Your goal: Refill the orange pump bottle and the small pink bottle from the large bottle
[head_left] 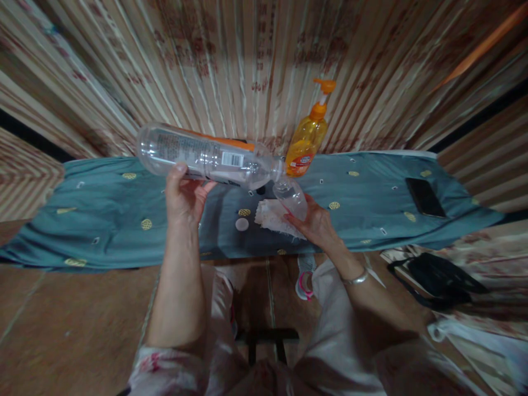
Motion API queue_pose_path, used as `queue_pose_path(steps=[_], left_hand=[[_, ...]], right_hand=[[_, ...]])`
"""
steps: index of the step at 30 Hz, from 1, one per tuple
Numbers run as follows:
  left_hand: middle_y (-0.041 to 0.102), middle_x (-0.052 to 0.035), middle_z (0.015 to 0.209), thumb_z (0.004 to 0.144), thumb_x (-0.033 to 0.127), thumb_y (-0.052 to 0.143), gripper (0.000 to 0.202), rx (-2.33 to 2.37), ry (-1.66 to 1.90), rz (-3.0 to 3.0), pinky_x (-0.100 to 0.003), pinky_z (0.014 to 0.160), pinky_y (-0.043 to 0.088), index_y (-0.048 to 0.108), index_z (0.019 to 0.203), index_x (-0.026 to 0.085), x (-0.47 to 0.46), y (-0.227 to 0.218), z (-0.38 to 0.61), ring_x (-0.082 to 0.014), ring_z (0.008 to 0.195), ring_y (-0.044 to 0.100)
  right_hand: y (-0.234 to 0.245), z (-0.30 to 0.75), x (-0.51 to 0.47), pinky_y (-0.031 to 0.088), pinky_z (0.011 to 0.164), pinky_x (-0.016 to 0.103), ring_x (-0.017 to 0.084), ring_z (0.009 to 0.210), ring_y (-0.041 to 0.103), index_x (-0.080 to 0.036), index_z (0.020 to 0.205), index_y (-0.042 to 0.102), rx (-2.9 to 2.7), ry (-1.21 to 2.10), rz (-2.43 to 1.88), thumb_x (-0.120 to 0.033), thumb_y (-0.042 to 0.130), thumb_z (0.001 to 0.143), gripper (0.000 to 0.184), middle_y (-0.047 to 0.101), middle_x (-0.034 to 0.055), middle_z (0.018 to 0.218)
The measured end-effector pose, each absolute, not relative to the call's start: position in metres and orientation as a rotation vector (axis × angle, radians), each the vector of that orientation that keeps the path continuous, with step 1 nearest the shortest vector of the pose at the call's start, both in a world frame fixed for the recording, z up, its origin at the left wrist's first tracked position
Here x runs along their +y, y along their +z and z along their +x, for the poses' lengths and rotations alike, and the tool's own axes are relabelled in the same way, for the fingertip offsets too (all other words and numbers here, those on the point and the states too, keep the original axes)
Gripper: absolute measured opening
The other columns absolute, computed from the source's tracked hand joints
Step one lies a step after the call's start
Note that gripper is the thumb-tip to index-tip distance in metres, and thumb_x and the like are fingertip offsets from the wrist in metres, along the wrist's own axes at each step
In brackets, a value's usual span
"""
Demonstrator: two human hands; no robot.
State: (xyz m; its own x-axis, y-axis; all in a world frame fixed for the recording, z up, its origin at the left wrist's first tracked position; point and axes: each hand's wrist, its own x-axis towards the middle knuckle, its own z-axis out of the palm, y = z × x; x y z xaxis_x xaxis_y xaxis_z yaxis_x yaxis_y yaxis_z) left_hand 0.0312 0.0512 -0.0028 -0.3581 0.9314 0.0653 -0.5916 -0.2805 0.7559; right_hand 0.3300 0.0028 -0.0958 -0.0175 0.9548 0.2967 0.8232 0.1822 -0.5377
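My left hand [187,192] is closed around the body of a large clear plastic bottle [206,157], which is tipped nearly level with its neck to the right. The bottle has a label with an orange stripe and a barcode. Its mouth meets the rim of a small clear cup [291,198], tilted in the fingers of my right hand [311,220]. Whether liquid is passing between them I cannot tell. Below the cup lies a folded white cloth [272,214], and a round white cap [242,224] rests just left of it.
An orange pump bottle [307,140] stands behind the cup, near the curtain [231,66]. At the right of the green-covered table [367,198] lies a dark phone [424,197]. A black bag [441,278] is at the lower right. Part of a dark stool [268,334] shows below.
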Motion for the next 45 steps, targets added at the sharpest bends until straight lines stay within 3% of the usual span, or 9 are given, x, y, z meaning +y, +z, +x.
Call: queue_pose_path(steps=[9, 18, 27, 33, 39, 45], left_hand=[[0.074, -0.0015, 0.087, 0.060, 0.039, 0.082, 0.030, 0.817, 1.814, 0.688, -0.044, 0.088, 0.064, 0.068, 0.082, 0.026, 0.0504, -0.0035, 0.0312, -0.0239, 0.093, 0.070], [0.076, 0.0004, 0.081, 0.059, 0.032, 0.080, 0.025, 0.804, 1.827, 0.610, -0.039, 0.082, 0.065, 0.069, 0.080, 0.026, 0.0493, 0.0011, 0.0336, -0.0200, 0.082, 0.070], [0.074, 0.0006, 0.083, 0.056, 0.038, 0.082, 0.031, 0.851, 1.824, 0.638, -0.040, 0.082, 0.063, 0.065, 0.080, 0.026, 0.0503, -0.0016, 0.0325, -0.0204, 0.084, 0.069], [0.072, 0.0001, 0.082, 0.060, 0.039, 0.080, 0.030, 0.843, 1.813, 0.691, -0.043, 0.088, 0.063, 0.066, 0.083, 0.026, 0.0514, -0.0032, 0.0318, -0.0225, 0.089, 0.070], [0.075, -0.0003, 0.082, 0.058, 0.038, 0.082, 0.034, 0.838, 1.825, 0.636, -0.041, 0.084, 0.064, 0.069, 0.087, 0.027, 0.0510, -0.0019, 0.0334, -0.0218, 0.085, 0.069], [0.074, -0.0005, 0.086, 0.059, 0.041, 0.082, 0.041, 0.839, 1.801, 0.687, -0.043, 0.084, 0.063, 0.071, 0.096, 0.028, 0.0521, -0.0038, 0.0317, -0.0245, 0.092, 0.071]], right_hand=[[-0.0942, 0.3291, 0.0019, 0.064, 0.093, 0.053, 0.038, 0.108, 0.079, -0.010, 0.143, 0.060, -1.862, 0.293, -1.659, -0.061, 0.073, 0.089, 0.075, 0.079, 0.0244, 0.121], [-0.0942, 0.3296, 0.0032, 0.065, 0.090, 0.051, 0.040, 0.107, 0.079, -0.006, 0.141, 0.060, -1.884, 0.275, -1.674, -0.060, 0.075, 0.087, 0.077, 0.080, 0.0258, 0.119], [-0.0981, 0.3302, 0.0038, 0.065, 0.091, 0.050, 0.039, 0.109, 0.079, -0.012, 0.141, 0.061, -1.887, 0.243, -1.655, -0.062, 0.073, 0.089, 0.074, 0.080, 0.0234, 0.122], [-0.0992, 0.3303, 0.0042, 0.065, 0.089, 0.053, 0.041, 0.105, 0.079, -0.008, 0.142, 0.060, -1.885, 0.238, -1.666, -0.067, 0.072, 0.089, 0.080, 0.080, 0.0254, 0.117], [-0.0998, 0.3313, 0.0042, 0.065, 0.089, 0.053, 0.040, 0.107, 0.079, -0.011, 0.143, 0.060, -1.878, 0.253, -1.664, -0.063, 0.074, 0.088, 0.077, 0.080, 0.0252, 0.118], [-0.1014, 0.3316, 0.0048, 0.065, 0.087, 0.052, 0.040, 0.106, 0.080, -0.010, 0.141, 0.060, -1.891, 0.207, -1.643, -0.070, 0.069, 0.090, 0.080, 0.080, 0.0249, 0.117]])
